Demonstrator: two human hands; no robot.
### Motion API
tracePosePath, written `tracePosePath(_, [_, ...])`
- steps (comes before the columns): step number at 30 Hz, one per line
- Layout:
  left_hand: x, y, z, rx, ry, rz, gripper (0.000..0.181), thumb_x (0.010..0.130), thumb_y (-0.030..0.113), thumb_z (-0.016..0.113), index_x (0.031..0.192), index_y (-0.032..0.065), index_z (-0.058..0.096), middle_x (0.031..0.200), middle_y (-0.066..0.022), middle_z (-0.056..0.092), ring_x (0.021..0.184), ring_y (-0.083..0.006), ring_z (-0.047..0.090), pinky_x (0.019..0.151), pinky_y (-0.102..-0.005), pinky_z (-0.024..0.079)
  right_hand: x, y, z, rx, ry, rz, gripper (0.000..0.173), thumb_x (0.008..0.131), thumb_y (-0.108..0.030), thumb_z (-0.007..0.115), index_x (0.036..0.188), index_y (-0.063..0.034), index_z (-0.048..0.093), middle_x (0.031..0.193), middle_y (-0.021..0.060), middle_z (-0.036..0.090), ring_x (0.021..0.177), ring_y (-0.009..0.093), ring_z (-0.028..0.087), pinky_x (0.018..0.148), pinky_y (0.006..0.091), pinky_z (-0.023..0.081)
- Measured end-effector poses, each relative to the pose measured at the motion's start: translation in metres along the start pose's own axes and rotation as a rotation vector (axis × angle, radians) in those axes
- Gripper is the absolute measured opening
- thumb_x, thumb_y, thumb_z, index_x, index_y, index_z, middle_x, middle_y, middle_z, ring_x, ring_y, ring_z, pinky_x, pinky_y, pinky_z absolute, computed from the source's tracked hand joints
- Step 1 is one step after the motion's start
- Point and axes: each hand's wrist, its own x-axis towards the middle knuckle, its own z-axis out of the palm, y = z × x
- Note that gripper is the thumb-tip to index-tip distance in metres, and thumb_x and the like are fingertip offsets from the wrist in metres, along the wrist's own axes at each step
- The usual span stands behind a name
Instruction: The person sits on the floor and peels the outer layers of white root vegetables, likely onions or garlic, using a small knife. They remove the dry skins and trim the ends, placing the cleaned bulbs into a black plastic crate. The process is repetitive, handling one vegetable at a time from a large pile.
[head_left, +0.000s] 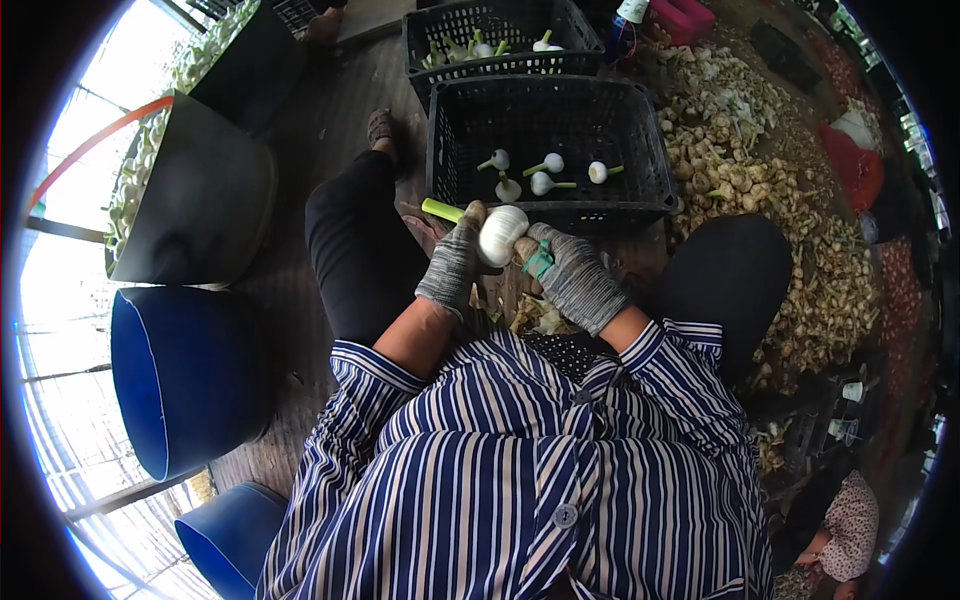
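Observation:
A white garlic bulb (502, 234) with a cut green stem is between my hands, just in front of the near rim of a black plastic crate (551, 112). My left hand (454, 262), in a grey knitted fingerless glove, grips it on the stem side. On the bulb's other side, the fingers of my right hand (574, 274) press against it; green tape is wrapped around a finger of this gloved hand. Whether a small tool is in my right hand cannot be made out. Several trimmed garlic bulbs (553, 163) lie on the crate's floor.
Behind stands a second black crate (502, 15) with more garlic. Garlic and trimmings form a heap (750, 180) to the right. Left are large grey tubs (199, 187) of garlic and blue barrels (202, 375). Another person (847, 525) is at lower right.

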Motion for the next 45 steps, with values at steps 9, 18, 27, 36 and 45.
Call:
tracePosePath(9, [-0.016, -0.002, 0.014, 0.411, 0.045, 0.314, 0.052, 0.093, 0.044, 0.056, 0.124, 0.0029, 0.052, 0.108, -0.0120, 0.063, 0.094, -0.0198, 0.063, 0.085, -0.0327, 0.055, 0.001, 0.002, -0.006, 0.016, -0.062, 0.133, 0.031, 0.096, -0.032, 0.055, 0.097, -0.0026, 0.064, 0.076, 0.0021, 0.060, 0.064, 0.011, 0.059, 0.059, 0.0252, 0.051])
tracePosePath(18, [-0.022, 0.004, 0.029, -0.100, 0.068, 0.004, 0.057, 0.093, 0.056, 0.046, 0.116, 0.0041, 0.056, 0.101, -0.0136, 0.063, 0.088, -0.0236, 0.064, 0.077, -0.0361, 0.055, 0.002, 0.004, -0.012, -0.038, -0.060, 0.137, 0.025, 0.086, -0.027, 0.065, 0.091, -0.0035, 0.069, 0.086, 0.0104, 0.069, 0.075, 0.019, 0.065, 0.071, 0.0348, 0.053])
tracePosePath(27, [-0.018, 0.015, 0.019, -0.075, 0.130, -0.169, 0.060, 0.090, 0.065, 0.041, 0.111, 0.0110, 0.058, 0.091, -0.0150, 0.064, 0.067, -0.0283, 0.059, 0.050, -0.0378, 0.046, -0.014, 0.008, -0.011, -0.839, -0.492, 0.038, 0.025, 0.082, -0.018, 0.063, 0.103, -0.0046, 0.067, 0.100, 0.0168, 0.067, 0.095, 0.032, 0.066, 0.083, 0.0414, 0.053])
tracePosePath(36, [0.067, 0.132, 0.101, -0.085, -0.258, 0.134, 0.063, 0.083, 0.054, 0.060, 0.122, 0.0057, 0.049, 0.125, -0.0171, 0.052, 0.106, -0.0315, 0.054, 0.090, -0.0437, 0.047, -0.048, -0.027, -0.087, -0.448, -0.079, -0.221, 0.026, 0.085, -0.016, 0.063, 0.108, -0.0037, 0.062, 0.102, 0.0152, 0.062, 0.090, 0.028, 0.063, 0.081, 0.0364, 0.052])
tracePosePath(45, [0.087, 0.082, 0.040, -2.625, 0.155, -0.909, 0.038, 0.090, 0.022, 0.047, 0.127, 0.0117, 0.052, 0.135, -0.0014, 0.052, 0.132, -0.0157, 0.039, 0.109, -0.0414, 0.029, -0.227, 0.129, -0.259, 0.175, 1.133, 0.161, 0.028, 0.088, -0.019, 0.068, 0.115, -0.0116, 0.062, 0.102, 0.0057, 0.066, 0.087, 0.014, 0.060, 0.078, 0.0267, 0.050])
